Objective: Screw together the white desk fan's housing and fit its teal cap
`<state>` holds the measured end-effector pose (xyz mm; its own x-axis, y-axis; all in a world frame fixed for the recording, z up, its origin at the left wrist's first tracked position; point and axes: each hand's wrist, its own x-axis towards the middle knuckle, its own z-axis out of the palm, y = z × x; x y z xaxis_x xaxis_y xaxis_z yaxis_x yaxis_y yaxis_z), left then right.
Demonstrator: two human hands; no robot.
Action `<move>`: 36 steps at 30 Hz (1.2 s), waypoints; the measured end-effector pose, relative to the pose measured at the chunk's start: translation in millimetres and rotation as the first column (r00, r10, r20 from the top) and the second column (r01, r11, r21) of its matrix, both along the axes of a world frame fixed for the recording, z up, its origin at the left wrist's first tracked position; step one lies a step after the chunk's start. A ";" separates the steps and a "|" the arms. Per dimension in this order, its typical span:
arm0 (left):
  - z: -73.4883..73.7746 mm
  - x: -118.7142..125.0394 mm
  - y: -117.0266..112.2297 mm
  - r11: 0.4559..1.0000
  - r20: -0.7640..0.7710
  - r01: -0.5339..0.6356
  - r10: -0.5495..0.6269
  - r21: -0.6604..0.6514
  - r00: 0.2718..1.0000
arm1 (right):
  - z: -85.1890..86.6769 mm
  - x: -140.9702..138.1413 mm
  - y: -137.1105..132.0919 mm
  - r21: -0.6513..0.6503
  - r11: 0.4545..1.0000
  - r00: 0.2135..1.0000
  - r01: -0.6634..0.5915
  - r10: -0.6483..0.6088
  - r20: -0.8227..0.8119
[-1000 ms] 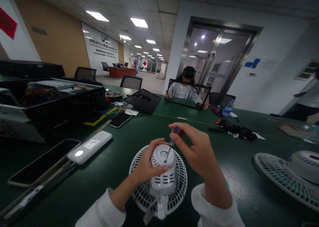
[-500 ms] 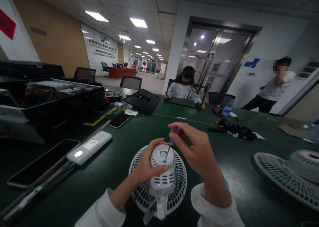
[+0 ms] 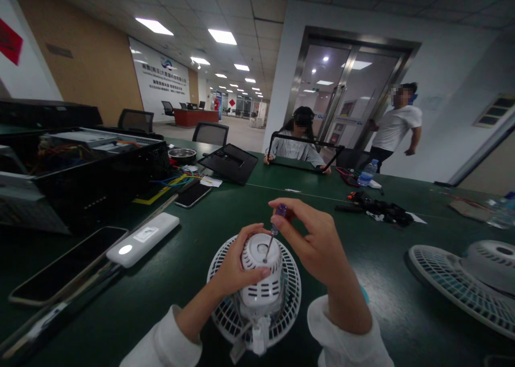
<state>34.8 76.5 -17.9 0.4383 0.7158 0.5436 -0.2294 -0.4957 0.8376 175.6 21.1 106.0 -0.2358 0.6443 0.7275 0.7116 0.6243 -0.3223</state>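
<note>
Left hand [image 3: 230,265] clamped around white fan housing [image 3: 260,276], right hand [image 3: 314,243] pinching small screwdriver [image 3: 274,228], tip against housing top, over round fan grille [image 3: 291,297].

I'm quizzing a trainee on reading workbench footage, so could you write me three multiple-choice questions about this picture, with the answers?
1. Where is the tip of the screwdriver in the right hand?
A. In the metal bowl
B. At the top of the white fan housing
C. On the water bottle

2. How many phones lie on the table left of the fan?
A. One
B. Four
C. Two

3. What is the left hand doing?
A. Gripping the white fan housing
B. Lying flat on the table
C. Holding the screwdriver

Answers:
1. B, the shaft slants down to the housing's top.
2. C, one lies near the front edge and one farther along.
3. A, its fingers curl around the housing.
</note>
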 end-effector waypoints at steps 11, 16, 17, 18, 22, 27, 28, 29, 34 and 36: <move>-1.2 -0.4 1.6 1.000 -0.022 -0.011 0.011 -0.005 1.000 | 0.6 2.7 -2.6 -0.019 0.999 0.999 -0.028 0.029 0.027; 1.0 -0.2 0.2 1.000 -0.028 0.005 -0.005 -0.019 1.000 | 2.7 4.4 -3.8 -0.030 0.999 0.999 -0.030 0.031 0.021; 1.2 -0.2 -0.1 1.000 -0.026 0.008 -0.009 -0.021 1.000 | 3.0 4.7 -4.1 -0.038 0.999 0.999 -0.037 0.038 0.031; 1.2 -0.1 -0.3 1.000 -0.025 0.008 -0.009 -0.019 1.000 | 3.2 5.0 -4.5 -0.044 0.998 0.998 -0.045 0.047 0.042; 0.7 0.1 0.0 1.000 -0.028 0.004 -0.005 -0.018 1.000 | 3.6 6.4 -5.9 -0.062 0.994 0.994 -0.091 0.094 0.050; -0.5 0.2 0.7 1.000 -0.014 -0.011 0.011 -0.002 1.000 | 3.8 6.1 -7.1 -0.045 0.989 0.989 -0.142 0.144 0.045; -0.9 0.0 0.7 1.000 -0.016 -0.016 0.016 0.001 1.000 | 3.6 5.3 -6.9 -0.032 0.990 0.989 -0.137 0.138 0.048; -1.4 -0.2 0.7 1.000 -0.019 -0.024 0.024 0.006 1.000 | 3.3 4.1 -6.6 -0.016 0.992 0.991 -0.122 0.123 0.053; -3.8 -0.6 1.2 0.999 -0.013 -0.032 0.033 0.025 0.999 | 1.2 -3.2 -4.1 0.081 0.997 0.995 -0.010 0.002 0.095; -4.0 -0.4 1.3 0.999 -0.015 -0.028 0.028 0.017 0.999 | 0.9 -4.5 -4.4 0.086 0.996 0.995 -0.006 -0.002 0.096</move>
